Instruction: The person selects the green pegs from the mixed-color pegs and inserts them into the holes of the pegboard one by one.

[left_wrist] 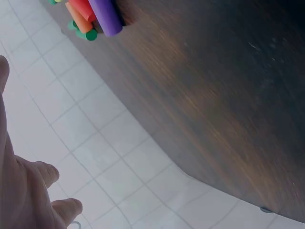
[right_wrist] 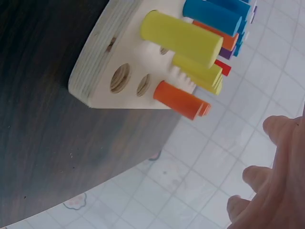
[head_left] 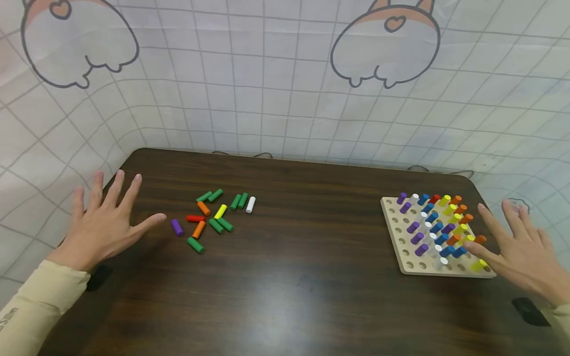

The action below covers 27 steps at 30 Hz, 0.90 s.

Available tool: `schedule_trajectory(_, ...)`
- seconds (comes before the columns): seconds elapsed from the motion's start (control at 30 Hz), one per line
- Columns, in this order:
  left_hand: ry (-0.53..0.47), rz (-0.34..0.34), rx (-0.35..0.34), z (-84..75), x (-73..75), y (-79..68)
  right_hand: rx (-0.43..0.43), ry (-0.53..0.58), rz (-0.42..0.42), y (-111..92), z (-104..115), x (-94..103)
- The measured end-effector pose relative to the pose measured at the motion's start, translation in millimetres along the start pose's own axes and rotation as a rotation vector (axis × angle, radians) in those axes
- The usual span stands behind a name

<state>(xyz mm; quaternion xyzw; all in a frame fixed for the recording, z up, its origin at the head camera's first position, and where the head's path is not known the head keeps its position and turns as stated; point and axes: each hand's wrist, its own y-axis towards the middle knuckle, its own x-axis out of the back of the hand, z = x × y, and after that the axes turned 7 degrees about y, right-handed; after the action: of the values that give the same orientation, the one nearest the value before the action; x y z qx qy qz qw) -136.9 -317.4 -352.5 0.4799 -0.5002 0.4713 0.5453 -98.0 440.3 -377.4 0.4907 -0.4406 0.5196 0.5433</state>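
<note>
My left hand point(head_left: 104, 225) is spread with straight fingers over the table's left side and holds nothing. Nearest its thumb lies a purple peg point(head_left: 177, 227), beside a loose group with a red peg point(head_left: 195, 218), orange, yellow and several green pegs point(head_left: 195, 244), and a white peg point(head_left: 251, 204). On the right, a wooden pegboard point(head_left: 411, 265) carries upright pegs in purple, white, blue, red, yellow and orange. My right hand point(head_left: 525, 247), fingers extended, hovers at the board's right edge and overlaps it in the head view. The right wrist view shows a yellow peg point(right_wrist: 181, 38) in a corner area with bare holes.
A dark wooden table point(head_left: 294, 247) spans between the hands. Behind it and at both sides hangs a white gridded curtain point(head_left: 285, 74) with cartoon drawings. A small black object point(head_left: 530, 311) is by the right wrist, and another dark one point(head_left: 99, 278) by the left.
</note>
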Motion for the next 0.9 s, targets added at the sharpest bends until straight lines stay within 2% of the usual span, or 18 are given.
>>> schedule_trajectory(0.43,-0.026,-0.040,-0.034,-18.8,0.2,7.7,0.026,-0.005,0.008,-2,-16,-10.3)
schedule_trajectory(0.9,-0.008,-0.035,-0.069,-45.4,4.4,20.8,0.036,0.001,0.040,-7,-24,-17.6)
